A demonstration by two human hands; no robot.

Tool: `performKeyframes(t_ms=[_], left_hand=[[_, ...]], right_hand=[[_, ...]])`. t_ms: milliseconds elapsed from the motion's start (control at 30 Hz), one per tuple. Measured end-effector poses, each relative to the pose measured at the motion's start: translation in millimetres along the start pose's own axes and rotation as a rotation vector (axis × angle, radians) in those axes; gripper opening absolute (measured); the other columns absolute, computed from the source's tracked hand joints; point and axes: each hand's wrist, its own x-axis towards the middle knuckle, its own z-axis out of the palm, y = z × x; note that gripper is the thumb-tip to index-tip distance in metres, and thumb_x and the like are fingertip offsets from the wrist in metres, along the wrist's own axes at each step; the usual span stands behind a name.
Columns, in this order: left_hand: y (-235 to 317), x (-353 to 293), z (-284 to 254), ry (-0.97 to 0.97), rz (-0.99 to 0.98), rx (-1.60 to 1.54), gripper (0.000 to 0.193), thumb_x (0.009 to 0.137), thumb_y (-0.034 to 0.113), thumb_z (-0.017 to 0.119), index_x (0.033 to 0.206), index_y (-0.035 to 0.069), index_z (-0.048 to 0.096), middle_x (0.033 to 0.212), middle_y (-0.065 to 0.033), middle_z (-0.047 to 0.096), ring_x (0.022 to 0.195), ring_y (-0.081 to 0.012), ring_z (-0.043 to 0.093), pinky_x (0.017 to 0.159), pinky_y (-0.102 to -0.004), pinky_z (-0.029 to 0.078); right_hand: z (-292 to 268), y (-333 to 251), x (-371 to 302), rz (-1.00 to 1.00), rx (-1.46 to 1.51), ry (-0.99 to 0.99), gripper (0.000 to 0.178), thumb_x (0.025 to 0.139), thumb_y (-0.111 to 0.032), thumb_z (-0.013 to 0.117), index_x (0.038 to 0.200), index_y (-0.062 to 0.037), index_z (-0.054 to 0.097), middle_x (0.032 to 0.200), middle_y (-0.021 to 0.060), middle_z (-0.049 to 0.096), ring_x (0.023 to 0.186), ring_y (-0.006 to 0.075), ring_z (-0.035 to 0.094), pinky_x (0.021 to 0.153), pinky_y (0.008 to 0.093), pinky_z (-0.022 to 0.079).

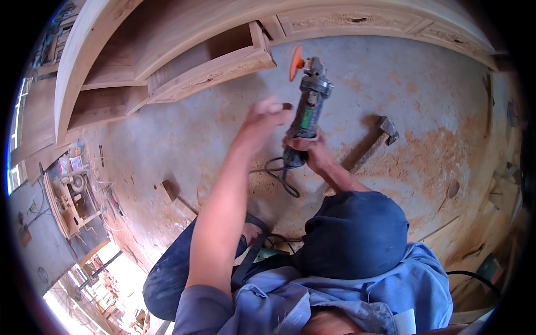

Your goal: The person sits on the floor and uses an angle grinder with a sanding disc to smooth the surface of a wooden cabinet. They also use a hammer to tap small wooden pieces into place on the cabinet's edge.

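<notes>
An angle grinder (pixel 308 109) with an orange disc (pixel 296 62) at its head points away from me. My right hand (pixel 306 144) is wrapped round the rear of its body, near where the dark cord (pixel 285 181) comes out. My left hand (pixel 267 116) is just left of the grinder, somewhat blurred, with its fingers curled closed. A small dark thing (pixel 287 106) shows at the fingers, too unclear to name. Beyond the disc stands a pale wooden cabinet (pixel 167 44) with a carved drawer (pixel 209 75) pulled out.
A hammer (pixel 387 129) with a wooden handle lies on the dusty floor (pixel 430 111) to the right. A second wooden-handled tool (pixel 166 191) lies by my left knee. Carved drawer fronts (pixel 352 20) line the far side. A wooden frame (pixel 72 195) with odds and ends stands at the left.
</notes>
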Motion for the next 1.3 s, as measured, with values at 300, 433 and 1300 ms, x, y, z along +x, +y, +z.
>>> performKeyframes(t_ms=[300,433,1300], left_hand=[[80.3,23.8,-114.0,0.644,0.254,-0.808,0.048,0.085,-0.021,0.043,0.133,-0.018,0.041,0.127,-0.0292,0.054,0.12,-0.042,0.058,0.116,-0.0561,0.045],[89.5,58.3,-122.7,0.524,0.37,-0.88,0.057,0.085,-0.024,0.038,0.141,-0.021,0.03,0.135,-0.0306,0.045,0.129,-0.046,0.05,0.117,-0.0585,0.043],[16.8,-103.6,-78.5,0.165,-0.223,-0.562,0.021,0.086,0.021,0.069,0.093,0.001,0.065,0.087,-0.013,0.069,0.078,-0.0259,0.068,0.074,-0.0396,0.057]], right_hand=[[-30.6,-55.9,-62.7,0.082,-0.145,0.017,0.039,0.067,-0.005,0.079,0.103,0.0014,0.065,0.092,0.0132,0.071,0.084,0.026,0.07,0.08,0.0399,0.058],[-31.5,-66.1,-68.3,0.07,-0.17,0.016,0.036,0.067,-0.003,0.079,0.1,0.002,0.068,0.09,0.013,0.072,0.083,0.0253,0.071,0.078,0.0395,0.058],[163.3,-112.3,-13.1,0.244,-1.451,-0.93,0.056,0.083,-0.03,0.079,0.121,0.0082,0.063,0.098,0.0143,0.073,0.09,0.0229,0.068,0.082,0.0361,0.054]])
